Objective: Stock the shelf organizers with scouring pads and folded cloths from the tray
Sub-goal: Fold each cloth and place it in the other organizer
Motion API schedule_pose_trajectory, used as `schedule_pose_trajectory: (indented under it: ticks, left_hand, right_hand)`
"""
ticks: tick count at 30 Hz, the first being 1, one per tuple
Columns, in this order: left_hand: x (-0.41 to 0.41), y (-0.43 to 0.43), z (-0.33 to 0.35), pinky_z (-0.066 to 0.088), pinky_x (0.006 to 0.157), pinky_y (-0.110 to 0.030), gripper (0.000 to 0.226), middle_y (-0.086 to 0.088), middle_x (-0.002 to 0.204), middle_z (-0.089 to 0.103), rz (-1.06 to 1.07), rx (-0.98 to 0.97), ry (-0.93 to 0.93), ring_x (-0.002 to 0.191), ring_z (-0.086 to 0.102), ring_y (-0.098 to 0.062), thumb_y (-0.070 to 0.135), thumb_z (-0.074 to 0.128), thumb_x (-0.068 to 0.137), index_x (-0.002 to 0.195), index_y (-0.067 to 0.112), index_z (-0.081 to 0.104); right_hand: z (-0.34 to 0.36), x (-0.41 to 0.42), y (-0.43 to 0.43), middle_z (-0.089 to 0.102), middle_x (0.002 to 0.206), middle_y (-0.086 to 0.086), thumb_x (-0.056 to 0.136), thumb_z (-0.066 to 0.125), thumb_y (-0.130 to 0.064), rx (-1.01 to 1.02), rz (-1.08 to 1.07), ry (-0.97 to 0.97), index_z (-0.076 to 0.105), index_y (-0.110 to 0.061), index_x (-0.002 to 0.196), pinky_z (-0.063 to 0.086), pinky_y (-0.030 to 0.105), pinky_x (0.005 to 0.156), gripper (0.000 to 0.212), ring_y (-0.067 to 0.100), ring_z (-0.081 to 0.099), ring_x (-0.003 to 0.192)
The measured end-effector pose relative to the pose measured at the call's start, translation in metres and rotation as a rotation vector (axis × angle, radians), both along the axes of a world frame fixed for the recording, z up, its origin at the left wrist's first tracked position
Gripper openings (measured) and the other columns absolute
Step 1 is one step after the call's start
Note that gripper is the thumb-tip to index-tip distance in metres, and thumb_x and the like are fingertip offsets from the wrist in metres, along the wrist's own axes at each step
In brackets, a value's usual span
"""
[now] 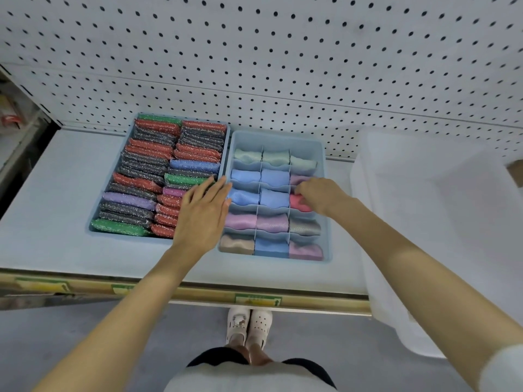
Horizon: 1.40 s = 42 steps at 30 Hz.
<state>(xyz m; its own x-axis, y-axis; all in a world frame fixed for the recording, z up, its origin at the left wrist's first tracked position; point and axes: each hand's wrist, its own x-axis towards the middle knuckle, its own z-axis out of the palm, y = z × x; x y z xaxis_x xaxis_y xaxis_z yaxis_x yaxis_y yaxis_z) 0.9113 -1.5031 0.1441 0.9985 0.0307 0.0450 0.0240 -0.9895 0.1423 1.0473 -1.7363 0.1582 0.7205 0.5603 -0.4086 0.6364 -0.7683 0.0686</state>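
Note:
Two blue organizers sit side by side on the white shelf. The left organizer (93, 222) is packed with two rows of upright scouring pads (141, 168) in red, grey, green, blue and purple. The right organizer (324, 176) has small compartments, each with a folded cloth. My left hand (202, 210) lies flat with straight fingers over the seam between the organizers, touching the pads' near right end. My right hand (319, 193) has its fingers curled down onto a red-pink cloth (298, 203) in the right column, third row from the back. The white tray (433, 222) stands at right.
A white pegboard wall (283, 66) rises behind the shelf. The shelf's front edge carries a yellowish price rail (254, 299). Bare shelf surface (51, 193) lies left of the organizers. My feet in white clogs (249, 326) stand on the grey floor below.

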Motion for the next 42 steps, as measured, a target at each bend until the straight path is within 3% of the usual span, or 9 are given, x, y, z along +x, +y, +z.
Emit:
schedule_pose_trajectory:
  ticks: [5, 10, 15, 18, 21, 25, 32, 38, 42]
  left_hand:
    - [0.0, 0.0, 0.0, 0.035, 0.104, -0.042, 0.054, 0.0, 0.143, 0.049, -0.004, -0.004, -0.001, 0.134, 0.04, -0.023, 0.035, 0.016, 0.1, 0.139, 0.016, 0.048]
    - [0.0, 0.0, 0.001, 0.035, 0.103, -0.041, 0.053, 0.0, 0.142, 0.05, -0.006, -0.009, -0.006, 0.134, 0.041, -0.023, 0.035, 0.016, 0.1, 0.138, 0.017, 0.049]
    - [0.0, 0.0, 0.0, 0.035, 0.103, -0.041, 0.053, 0.0, 0.142, 0.05, -0.004, -0.004, -0.008, 0.135, 0.04, -0.023, 0.036, 0.016, 0.1, 0.138, 0.018, 0.048]
    - [0.0, -0.001, 0.0, 0.034, 0.103, -0.041, 0.053, 0.0, 0.143, 0.049, -0.005, -0.001, 0.0, 0.135, 0.039, -0.023, 0.035, 0.016, 0.1, 0.138, 0.018, 0.048]
    - [-0.002, -0.002, 0.0, 0.035, 0.104, -0.04, 0.053, 0.001, 0.143, 0.049, 0.001, 0.01, 0.014, 0.135, 0.039, -0.022, 0.035, 0.016, 0.1, 0.138, 0.019, 0.048]
    - [-0.001, -0.001, 0.002, 0.037, 0.104, -0.041, 0.053, 0.002, 0.143, 0.049, 0.004, 0.012, 0.026, 0.136, 0.039, -0.021, 0.035, 0.016, 0.1, 0.138, 0.019, 0.049]
    - [-0.001, 0.0, 0.002, 0.037, 0.104, -0.041, 0.052, 0.002, 0.142, 0.05, 0.005, 0.013, 0.013, 0.135, 0.04, -0.021, 0.035, 0.018, 0.1, 0.137, 0.019, 0.05]
    - [0.0, 0.0, 0.0, 0.036, 0.104, -0.04, 0.052, 0.002, 0.142, 0.051, 0.004, 0.004, -0.006, 0.135, 0.04, -0.021, 0.036, 0.017, 0.1, 0.136, 0.019, 0.051]
    - [0.0, 0.0, -0.002, 0.035, 0.104, -0.04, 0.051, 0.002, 0.141, 0.051, 0.004, 0.0, -0.017, 0.135, 0.041, -0.021, 0.035, 0.017, 0.1, 0.135, 0.02, 0.051]
  right_hand:
    - [0.005, -0.001, 0.004, 0.063, 0.093, 0.009, 0.084, 0.054, -0.016, 0.0, -0.062, 0.028, 0.059, -0.014, 0.083, 0.036, 0.029, 0.066, 0.006, 0.031, 0.061, 0.09]
    - [0.014, -0.001, 0.0, 0.062, 0.09, 0.01, 0.086, 0.053, -0.015, 0.014, -0.102, 0.15, 0.055, -0.012, 0.075, 0.036, 0.03, 0.063, 0.011, 0.027, 0.054, 0.08]
    - [0.034, -0.022, -0.002, 0.07, 0.096, 0.005, 0.087, 0.055, -0.008, 0.427, -0.195, 0.189, 0.071, -0.007, 0.091, 0.047, 0.034, 0.082, 0.017, 0.024, 0.062, 0.09]
    - [0.028, -0.055, 0.013, 0.071, 0.1, 0.0, 0.092, 0.057, -0.018, 0.418, -0.084, 0.277, 0.071, -0.013, 0.098, 0.045, 0.031, 0.083, 0.017, 0.02, 0.061, 0.091]
    - [0.012, -0.072, 0.021, 0.064, 0.081, 0.002, 0.095, 0.049, -0.029, 0.283, 0.004, 0.209, 0.061, -0.015, 0.082, 0.048, 0.036, 0.071, 0.024, 0.026, 0.059, 0.078]
    - [0.002, -0.067, 0.022, 0.068, 0.091, 0.009, 0.097, 0.046, -0.026, 0.193, 0.034, 0.121, 0.06, -0.014, 0.091, 0.044, 0.033, 0.067, 0.02, 0.03, 0.062, 0.085]
    - [0.001, -0.071, 0.019, 0.069, 0.094, 0.008, 0.097, 0.047, -0.024, 0.312, -0.061, 0.162, 0.062, -0.019, 0.092, 0.032, 0.031, 0.064, 0.017, 0.029, 0.06, 0.088]
    - [0.002, -0.07, 0.021, 0.066, 0.086, 0.008, 0.1, 0.04, -0.025, 0.261, -0.086, 0.244, 0.053, -0.015, 0.078, 0.041, 0.036, 0.069, 0.027, 0.031, 0.058, 0.081]
    - [0.005, -0.085, 0.026, 0.069, 0.089, 0.003, 0.098, 0.044, -0.024, 0.512, -0.127, 0.018, 0.065, -0.017, 0.089, 0.045, 0.035, 0.071, 0.024, 0.028, 0.062, 0.083]
